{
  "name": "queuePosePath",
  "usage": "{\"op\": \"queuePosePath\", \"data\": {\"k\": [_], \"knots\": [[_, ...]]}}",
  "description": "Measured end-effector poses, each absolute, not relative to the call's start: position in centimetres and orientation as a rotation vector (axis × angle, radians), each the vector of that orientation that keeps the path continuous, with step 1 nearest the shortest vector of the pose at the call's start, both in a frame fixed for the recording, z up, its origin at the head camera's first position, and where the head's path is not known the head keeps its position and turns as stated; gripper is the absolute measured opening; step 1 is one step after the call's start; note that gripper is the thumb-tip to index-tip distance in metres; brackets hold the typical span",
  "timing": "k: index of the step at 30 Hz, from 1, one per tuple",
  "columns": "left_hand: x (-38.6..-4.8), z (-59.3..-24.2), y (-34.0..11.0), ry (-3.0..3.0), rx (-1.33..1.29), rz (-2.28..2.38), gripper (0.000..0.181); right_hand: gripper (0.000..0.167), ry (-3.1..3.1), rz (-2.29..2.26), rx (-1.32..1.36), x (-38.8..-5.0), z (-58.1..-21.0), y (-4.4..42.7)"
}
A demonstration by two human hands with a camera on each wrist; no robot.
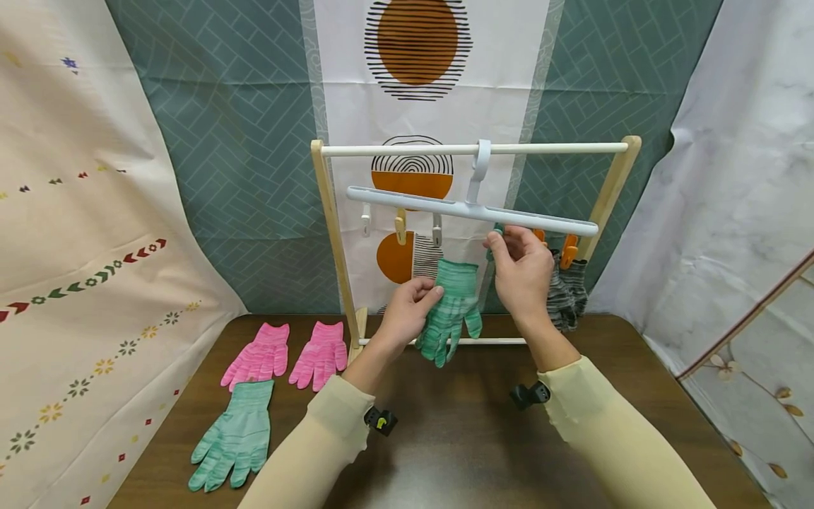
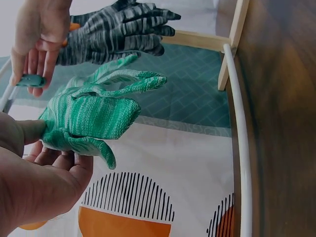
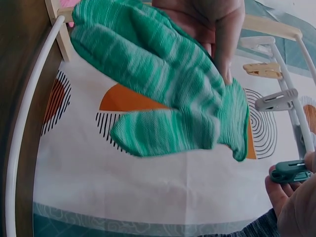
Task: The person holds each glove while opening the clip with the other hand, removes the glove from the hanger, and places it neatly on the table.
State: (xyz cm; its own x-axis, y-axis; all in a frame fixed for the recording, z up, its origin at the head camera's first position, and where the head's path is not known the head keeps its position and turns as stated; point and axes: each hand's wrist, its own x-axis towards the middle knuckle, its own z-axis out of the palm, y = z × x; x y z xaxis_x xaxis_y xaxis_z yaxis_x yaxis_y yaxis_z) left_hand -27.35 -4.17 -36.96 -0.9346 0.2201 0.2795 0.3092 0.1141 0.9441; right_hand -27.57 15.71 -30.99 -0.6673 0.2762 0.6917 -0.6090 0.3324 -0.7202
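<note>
My left hand [image 1: 407, 309] pinches a green striped knit glove [image 1: 453, 300] near its cuff, between thumb and fingers. The glove hangs fingers down below a white hanger [image 1: 413, 201]. To the right, my right hand [image 1: 524, 276] pinches a dark green clip [image 3: 290, 172] under the hanger's bar. Glove and clip are apart. A black-and-grey knit glove [image 2: 113, 37] hangs beyond my right hand, by orange clips [image 1: 569, 251]. The hanger tilts down to the right.
A wooden rack [image 1: 333, 233] with a white top rail [image 1: 394, 150] carries the hanger. White, yellow [image 1: 400, 226] and grey clips [image 1: 437, 230] dangle from its left half. Two pink gloves [image 1: 321, 355] and another green glove [image 1: 240, 431] lie on the brown table [image 1: 445, 452] at left.
</note>
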Motion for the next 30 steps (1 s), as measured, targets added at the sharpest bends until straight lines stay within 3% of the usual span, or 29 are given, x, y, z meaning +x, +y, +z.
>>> {"op": "queuePosePath", "data": {"k": [30], "knots": [[-24.3, -38.7, -9.0, -2.260, -0.452, -1.954, 0.020, 0.044, -1.853, 1.439, 0.252, -27.7, -31.4, 17.1]]}}
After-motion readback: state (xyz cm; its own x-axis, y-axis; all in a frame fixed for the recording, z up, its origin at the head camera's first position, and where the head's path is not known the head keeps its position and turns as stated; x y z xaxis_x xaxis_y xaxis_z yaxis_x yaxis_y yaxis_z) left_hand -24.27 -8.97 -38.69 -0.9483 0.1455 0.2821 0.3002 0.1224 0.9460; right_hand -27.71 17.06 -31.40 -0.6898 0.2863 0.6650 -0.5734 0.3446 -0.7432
